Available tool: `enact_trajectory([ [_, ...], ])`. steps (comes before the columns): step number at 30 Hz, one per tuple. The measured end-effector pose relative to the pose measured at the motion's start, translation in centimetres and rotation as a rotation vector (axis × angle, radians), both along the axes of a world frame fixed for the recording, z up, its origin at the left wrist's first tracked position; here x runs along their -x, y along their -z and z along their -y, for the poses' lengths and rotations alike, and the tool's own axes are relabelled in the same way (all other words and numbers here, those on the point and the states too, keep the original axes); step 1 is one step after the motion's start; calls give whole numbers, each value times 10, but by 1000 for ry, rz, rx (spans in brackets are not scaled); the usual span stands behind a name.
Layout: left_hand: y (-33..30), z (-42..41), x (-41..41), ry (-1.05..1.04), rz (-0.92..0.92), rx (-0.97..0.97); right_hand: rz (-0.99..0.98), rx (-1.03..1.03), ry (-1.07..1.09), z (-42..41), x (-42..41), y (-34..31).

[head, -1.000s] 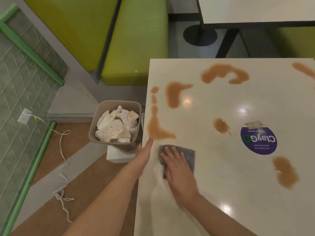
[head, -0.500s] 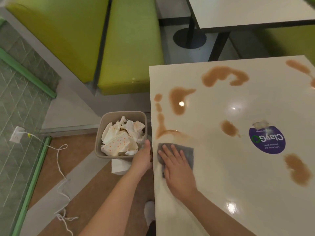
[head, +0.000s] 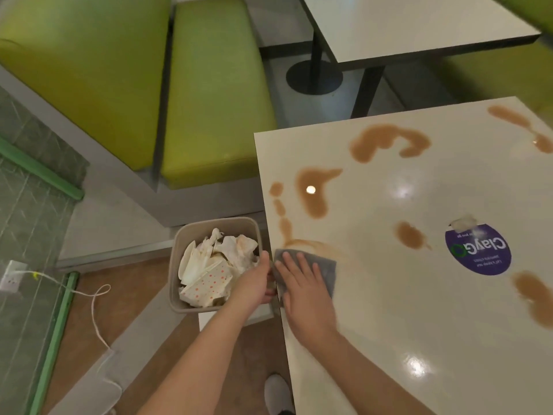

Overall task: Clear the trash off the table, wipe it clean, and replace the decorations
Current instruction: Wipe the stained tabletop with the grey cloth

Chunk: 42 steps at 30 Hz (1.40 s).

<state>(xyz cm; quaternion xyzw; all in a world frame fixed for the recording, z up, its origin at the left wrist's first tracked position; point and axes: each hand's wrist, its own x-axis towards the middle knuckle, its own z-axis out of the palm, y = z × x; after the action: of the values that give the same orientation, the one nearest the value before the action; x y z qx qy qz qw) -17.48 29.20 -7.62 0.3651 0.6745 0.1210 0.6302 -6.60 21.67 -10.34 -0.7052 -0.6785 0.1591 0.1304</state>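
**Cloth at the table edge, spills unwiped**

Head view: the right hand (head: 305, 290) lay flat, fingers spread, pressing a grey cloth (head: 324, 269) onto the table (head: 419, 310) at its near left edge. The left hand (head: 254, 283) sat cupped just off that edge, above the bin (head: 179, 256); whether its fingers touched the cloth's overhanging corner was hard to tell.

Risks, as I judged them: a push toward the edge could send brown liquid past the cupped hand onto the floor rather than into the bin. The cloth looked small against the spills (head: 314, 190), so it might soak through and smear, as the faint streak just beyond it suggested. A hard pass over the purple sticker (head: 478, 250) might lift the torn scrap at its far rim.

Count: one cloth, one bin full of crumpled paper, one sticker, roughly seven separate brown patches plus a dotted trail along the left edge. No decorations showed. Two green benches (head: 215, 94) and a second table (head: 419, 25) stood beyond.
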Motion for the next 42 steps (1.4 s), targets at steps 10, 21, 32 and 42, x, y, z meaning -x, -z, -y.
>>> enact_trajectory([
  [10,-14,-20,-15,134,-125,-65,91,12,266,-15,-39,5],
  [21,-25,-65,-22,362,-440,-294,111,67,200,-67,-89,6],
  [32,-38,-100,-21,230,-399,-144,50,47,27,-112,-55,2],
  [42,-34,-134,-27,180,-399,-260,116,18,297,-78,-47,5],
])
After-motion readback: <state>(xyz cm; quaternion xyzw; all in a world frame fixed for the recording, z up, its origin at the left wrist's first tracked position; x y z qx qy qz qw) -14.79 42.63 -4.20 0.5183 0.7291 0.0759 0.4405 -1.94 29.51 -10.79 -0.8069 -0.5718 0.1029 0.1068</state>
